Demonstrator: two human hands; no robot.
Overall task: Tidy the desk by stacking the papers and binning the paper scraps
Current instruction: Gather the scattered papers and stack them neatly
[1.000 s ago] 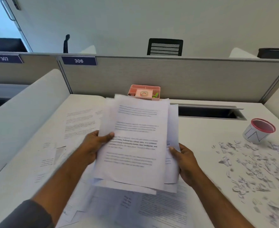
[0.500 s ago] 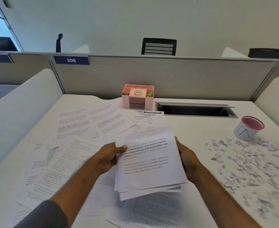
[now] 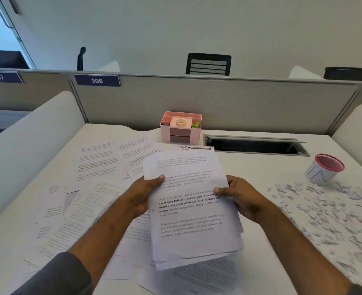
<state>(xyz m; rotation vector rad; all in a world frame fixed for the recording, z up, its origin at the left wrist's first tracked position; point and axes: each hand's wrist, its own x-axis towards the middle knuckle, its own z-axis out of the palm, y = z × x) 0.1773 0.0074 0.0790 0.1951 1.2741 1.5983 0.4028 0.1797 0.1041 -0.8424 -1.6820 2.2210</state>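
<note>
Grey partition (image 3: 218,103), black chair (image 3: 208,64), pale wall (image 3: 175,24)

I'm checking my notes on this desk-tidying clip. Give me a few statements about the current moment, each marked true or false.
1. Both hands hold the sheaf of papers. True: the left hand and right hand grip its sides.
2. The paper scraps are already in the small bin. False: they lie scattered on the desk.
3. The pink organiser holds a tape roll. True.
4. No loose sheets remain. False: loose sheets still lie spread on the left.
</note>
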